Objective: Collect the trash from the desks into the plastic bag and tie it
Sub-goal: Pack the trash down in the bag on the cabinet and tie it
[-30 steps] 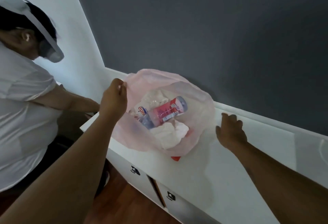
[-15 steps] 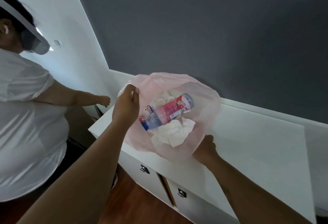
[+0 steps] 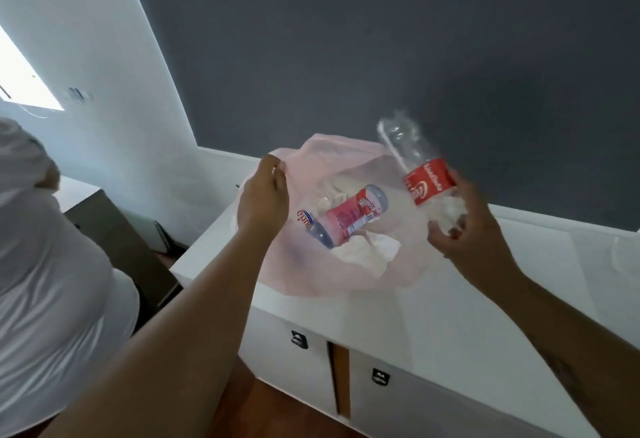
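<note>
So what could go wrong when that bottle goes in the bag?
The right hand holds the red-label bottle above the right rim of the pink bag, so it might drop outside. Only the left hand pinches the rim open; if it slips, the mouth may sag shut.

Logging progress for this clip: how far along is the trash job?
Done: a pink bottle and tissues lie in the bag. In hand: the left hand holds its rim open, the right hand holds a red-label bottle near its mouth. Left: drop it in, tie the bag.
</note>
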